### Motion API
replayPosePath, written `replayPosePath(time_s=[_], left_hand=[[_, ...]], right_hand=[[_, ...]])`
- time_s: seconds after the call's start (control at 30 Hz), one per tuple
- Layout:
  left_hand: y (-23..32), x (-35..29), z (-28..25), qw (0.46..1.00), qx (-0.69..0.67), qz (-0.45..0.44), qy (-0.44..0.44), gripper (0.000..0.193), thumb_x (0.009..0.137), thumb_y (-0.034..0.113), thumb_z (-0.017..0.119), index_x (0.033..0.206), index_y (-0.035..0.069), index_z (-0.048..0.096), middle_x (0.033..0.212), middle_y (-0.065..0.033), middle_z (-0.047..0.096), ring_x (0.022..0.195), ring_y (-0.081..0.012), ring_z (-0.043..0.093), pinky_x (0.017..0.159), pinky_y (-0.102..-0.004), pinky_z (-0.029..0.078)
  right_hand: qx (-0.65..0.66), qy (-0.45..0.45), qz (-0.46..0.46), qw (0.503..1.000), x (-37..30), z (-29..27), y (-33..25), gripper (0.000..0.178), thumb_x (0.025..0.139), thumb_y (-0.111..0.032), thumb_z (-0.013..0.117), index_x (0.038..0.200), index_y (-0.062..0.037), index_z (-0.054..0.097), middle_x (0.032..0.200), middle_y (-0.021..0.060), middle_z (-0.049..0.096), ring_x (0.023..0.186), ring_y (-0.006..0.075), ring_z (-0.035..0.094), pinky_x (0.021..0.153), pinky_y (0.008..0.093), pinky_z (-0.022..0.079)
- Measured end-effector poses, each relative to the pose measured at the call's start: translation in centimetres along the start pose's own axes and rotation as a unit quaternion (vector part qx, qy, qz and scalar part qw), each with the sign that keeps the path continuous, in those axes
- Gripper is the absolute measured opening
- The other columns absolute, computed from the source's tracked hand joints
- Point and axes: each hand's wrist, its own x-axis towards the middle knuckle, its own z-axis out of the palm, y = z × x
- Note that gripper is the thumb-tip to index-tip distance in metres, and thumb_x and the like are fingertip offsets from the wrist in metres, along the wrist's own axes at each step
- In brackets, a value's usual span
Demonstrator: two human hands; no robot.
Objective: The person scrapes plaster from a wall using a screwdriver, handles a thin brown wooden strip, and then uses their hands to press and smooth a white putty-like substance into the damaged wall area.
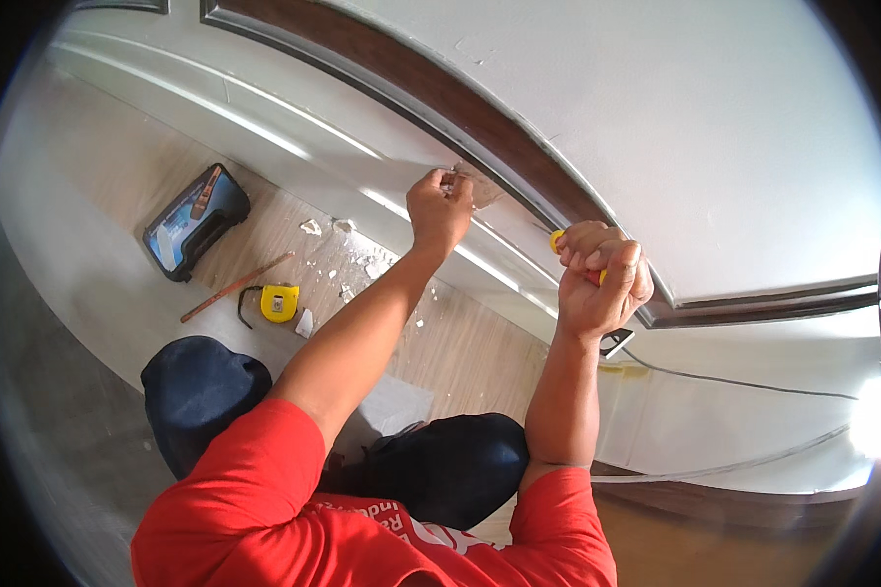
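My right hand is wrapped round a yellow-and-red tool handle, held beside the dark wooden trim on the wall. Most of the tool is hidden by my fingers, so its kind does not show clearly. My left hand is raised to the wall just below the trim, fingertips pinched together at a broken, brownish patch. Something small and pale may be between those fingers, but I cannot make it out. White plaster chunks and crumbs lie on the floor below.
On the wood-look floor are a yellow tape measure, a thin reddish-brown stick and a black case with a blue label. A bright lamp shines at the right. A dark cable runs along the wall there.
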Motion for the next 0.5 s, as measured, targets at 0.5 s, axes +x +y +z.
replayPosePath(time_s=[0.5], left_hand=[[-1.0, -0.1, -2.0, 0.984, -0.163, -0.035, -0.058, 0.026, 0.088, 0.016, 0.069, 0.1, -0.006, 0.065, 0.079, -0.0049, 0.065, 0.065, -0.0086, 0.059, 0.059, -0.0226, 0.047]], right_hand=[[0.017, 0.033, 0.0, 0.999, 0.3, -0.4, 0.9, 0.042, 0.106, -0.015, 0.043, 0.067, -0.0006, 0.048, 0.058, 0.0104, 0.052, 0.052, 0.0167, 0.05, 0.049, 0.0321, 0.045]])
